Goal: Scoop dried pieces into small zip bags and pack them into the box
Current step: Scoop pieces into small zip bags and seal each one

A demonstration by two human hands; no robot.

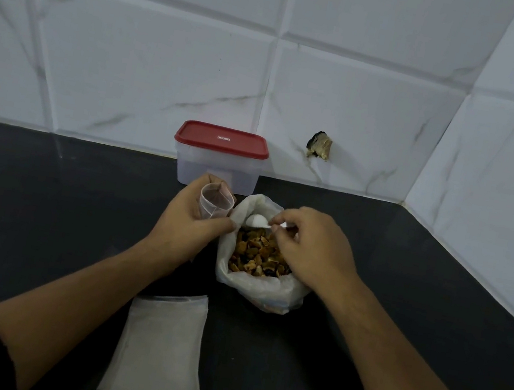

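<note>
One scoop in progress, apparently. Holding small zip bag (215, 203) open-mouthed, gripped round its body by left hand (191, 217). Pinching white spoon (258, 220) by handle with right hand (311, 249), bowl over dried pieces (258, 257) in crumpled plastic bag (266, 291) on counter (43, 191). Next, likely: dip, lift level, tip into small mouth without spilling. Looks brown-orange, chunky, loose. Behind, box (218, 171), red lid (222, 139) on; needs opening before packing. Up front, spare bags (159, 349) stacked.
</note>
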